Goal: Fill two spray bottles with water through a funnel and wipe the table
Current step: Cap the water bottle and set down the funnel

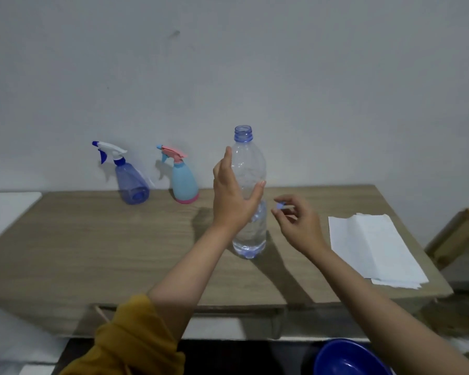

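So: left hand [234,197] w/ fingers spread beside the uncapped water bottle [249,193], right hand [295,220] pinching its cap [280,205]. Both sprayers [132,182] [184,182] w/ heads on at counter [92,239] rear; tissue [374,247] unused. No funnel visible. Filling, wiping not started, I'd say.

Two spray bottles stand at the tabletop [92,239] back edge against the wall: one [132,182] left of centre frame, the other [184,182] just right of it. Water bottle [251,169] upright mid-frame, nearer than both. Paper towel [374,247] lies right of it. Bowl [349,359] at lower right, below the tabletop edge.
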